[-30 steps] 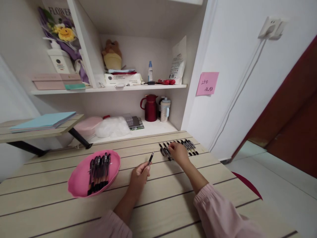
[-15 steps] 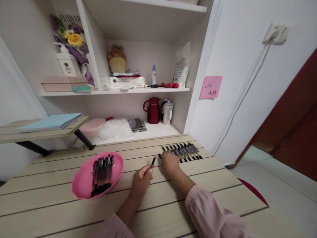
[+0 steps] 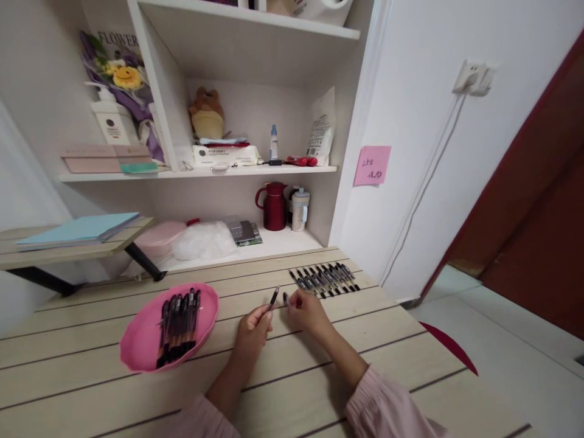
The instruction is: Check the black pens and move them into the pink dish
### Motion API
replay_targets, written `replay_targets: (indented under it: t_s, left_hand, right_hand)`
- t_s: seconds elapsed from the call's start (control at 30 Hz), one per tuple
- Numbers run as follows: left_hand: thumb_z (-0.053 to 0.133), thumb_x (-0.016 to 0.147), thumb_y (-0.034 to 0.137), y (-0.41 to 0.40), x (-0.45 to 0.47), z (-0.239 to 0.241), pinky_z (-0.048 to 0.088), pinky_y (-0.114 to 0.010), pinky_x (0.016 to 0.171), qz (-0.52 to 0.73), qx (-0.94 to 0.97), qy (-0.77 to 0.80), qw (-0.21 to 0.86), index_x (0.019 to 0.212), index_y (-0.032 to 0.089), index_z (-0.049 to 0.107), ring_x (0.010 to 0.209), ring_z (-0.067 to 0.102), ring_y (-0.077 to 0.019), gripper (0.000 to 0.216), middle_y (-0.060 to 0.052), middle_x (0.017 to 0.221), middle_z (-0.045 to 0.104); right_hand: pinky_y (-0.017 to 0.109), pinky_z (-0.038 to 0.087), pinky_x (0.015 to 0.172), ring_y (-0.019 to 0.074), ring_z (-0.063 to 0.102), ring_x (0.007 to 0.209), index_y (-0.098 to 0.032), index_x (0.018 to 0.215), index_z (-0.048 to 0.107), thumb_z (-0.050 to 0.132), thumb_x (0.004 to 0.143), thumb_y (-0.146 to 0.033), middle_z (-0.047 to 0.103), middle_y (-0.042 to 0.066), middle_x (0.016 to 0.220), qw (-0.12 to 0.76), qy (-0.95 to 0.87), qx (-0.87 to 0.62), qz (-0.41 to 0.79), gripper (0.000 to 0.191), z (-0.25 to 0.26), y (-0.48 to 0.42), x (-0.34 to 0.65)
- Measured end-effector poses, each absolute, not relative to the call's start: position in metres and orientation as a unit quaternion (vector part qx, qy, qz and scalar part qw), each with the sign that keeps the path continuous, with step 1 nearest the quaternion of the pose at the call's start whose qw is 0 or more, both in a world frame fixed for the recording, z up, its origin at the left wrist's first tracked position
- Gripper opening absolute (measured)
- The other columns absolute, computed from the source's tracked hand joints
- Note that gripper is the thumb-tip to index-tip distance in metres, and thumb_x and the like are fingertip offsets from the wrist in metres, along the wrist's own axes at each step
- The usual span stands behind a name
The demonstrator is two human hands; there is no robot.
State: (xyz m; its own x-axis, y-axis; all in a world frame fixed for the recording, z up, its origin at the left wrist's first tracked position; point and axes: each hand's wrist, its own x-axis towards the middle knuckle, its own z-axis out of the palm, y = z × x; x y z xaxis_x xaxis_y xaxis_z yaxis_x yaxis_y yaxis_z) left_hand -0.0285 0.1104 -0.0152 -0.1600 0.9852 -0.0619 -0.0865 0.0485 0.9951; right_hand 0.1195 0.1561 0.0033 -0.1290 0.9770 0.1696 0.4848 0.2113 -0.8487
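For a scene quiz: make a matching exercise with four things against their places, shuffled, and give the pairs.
Things:
1 pink dish
2 red jug
3 pink sticky note
4 row of pens

Places:
A on the wall
B far right part of the table
C on the lower shelf
D left part of the table

Pairs: 1-D; 2-C; 3-A; 4-B

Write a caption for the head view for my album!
Left hand holds a pen, right hand a small dark piece, near a pink bowl.
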Motion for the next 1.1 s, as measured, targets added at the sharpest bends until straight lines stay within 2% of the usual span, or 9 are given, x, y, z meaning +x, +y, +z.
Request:
replay_targets:
  t_s: [0.07, 0.13, 0.27, 0.53, 0.77, 0.87, 1.0, 1.1]
  left_hand:
    - [0.062, 0.062, 0.042, 0.11, -0.027, -0.015, 0.019, -0.018, 0.034, 0.534, 0.438, 0.541, 0.48, 0.101, 0.011, 0.066, 0.032, 0.03, -0.0038, 0.05, 0.006, 0.044, 0.048]
    - [0.062, 0.062, 0.041, 0.109, -0.026, -0.015, 0.022, -0.019, 0.036, 0.522, 0.455, 0.546, 0.471, 0.097, 0.012, 0.067, 0.034, 0.031, -0.0047, 0.046, 0.006, 0.043, 0.048]
    - [0.06, 0.065, 0.039, 0.105, -0.024, -0.013, 0.024, -0.019, 0.039, 0.51, 0.484, 0.544, 0.457, 0.096, 0.013, 0.068, 0.038, 0.033, -0.0064, 0.041, 0.006, 0.044, 0.047]
    - [0.059, 0.066, 0.036, 0.102, -0.021, -0.006, 0.026, -0.02, 0.042, 0.5, 0.516, 0.553, 0.422, 0.09, 0.013, 0.07, 0.044, 0.037, -0.009, 0.035, 0.005, 0.046, 0.048]
    - [0.057, 0.067, 0.035, 0.103, -0.022, -0.006, 0.032, -0.021, 0.048, 0.477, 0.544, 0.539, 0.431, 0.092, 0.014, 0.069, 0.05, 0.04, -0.0106, 0.035, 0.004, 0.051, 0.05]
    - [0.055, 0.069, 0.034, 0.104, -0.024, -0.01, 0.032, -0.021, 0.05, 0.483, 0.554, 0.532, 0.42, 0.093, 0.014, 0.069, 0.05, 0.04, -0.01, 0.034, 0.004, 0.053, 0.049]
    - [0.052, 0.071, 0.033, 0.103, -0.025, -0.013, 0.028, -0.021, 0.046, 0.476, 0.551, 0.543, 0.42, 0.092, 0.014, 0.069, 0.046, 0.035, -0.0089, 0.033, 0.004, 0.052, 0.048]
    - [0.051, 0.072, 0.033, 0.102, -0.025, -0.009, 0.027, -0.02, 0.045, 0.467, 0.563, 0.541, 0.416, 0.092, 0.014, 0.069, 0.047, 0.036, -0.0092, 0.033, 0.003, 0.053, 0.048]
  right_hand:
    - [0.022, 0.03, 0.047, 0.0101, 0.043, 0.048, -0.018, 0.071, 0.053, 0.06, 0.065, -0.027, 0.048, -0.004, 0.053, 0.481, -0.585, -0.463, 0.46, 0.013, 0.005, 0.164, 0.128]
    - [0.021, 0.028, 0.044, 0.0092, 0.042, 0.047, -0.018, 0.077, 0.053, 0.064, 0.063, -0.034, 0.046, -0.006, 0.053, 0.546, -0.507, -0.385, 0.545, 0.024, 0.009, 0.167, 0.134]
    - [0.02, 0.032, 0.046, 0.0097, 0.048, 0.053, -0.018, 0.078, 0.053, 0.07, 0.058, -0.039, 0.05, -0.004, 0.059, 0.599, -0.437, -0.339, 0.58, 0.033, 0.017, 0.165, 0.138]
    - [0.02, 0.032, 0.044, 0.0085, 0.048, 0.049, -0.018, 0.075, 0.052, 0.071, 0.058, -0.04, 0.049, -0.006, 0.057, 0.593, -0.449, -0.341, 0.575, 0.034, 0.021, 0.16, 0.132]
    - [0.019, 0.028, 0.04, 0.0074, 0.044, 0.042, -0.018, 0.062, 0.048, 0.071, 0.058, -0.04, 0.048, -0.006, 0.046, 0.546, -0.494, -0.355, 0.576, 0.032, 0.018, 0.154, 0.124]
    - [0.019, 0.028, 0.039, 0.0072, 0.043, 0.04, -0.018, 0.063, 0.049, 0.071, 0.058, -0.039, 0.048, -0.007, 0.045, 0.532, -0.5, -0.346, 0.59, 0.03, 0.012, 0.152, 0.119]
    - [0.019, 0.029, 0.039, 0.0074, 0.043, 0.04, -0.018, 0.075, 0.056, 0.07, 0.058, -0.036, 0.047, -0.008, 0.044, 0.522, -0.505, -0.331, 0.602, 0.029, 0.006, 0.152, 0.114]
    - [0.019, 0.028, 0.039, 0.0065, 0.041, 0.039, -0.017, 0.073, 0.057, 0.069, 0.06, -0.036, 0.049, -0.007, 0.045, 0.511, -0.518, -0.33, 0.602, 0.026, 0.004, 0.151, 0.113]
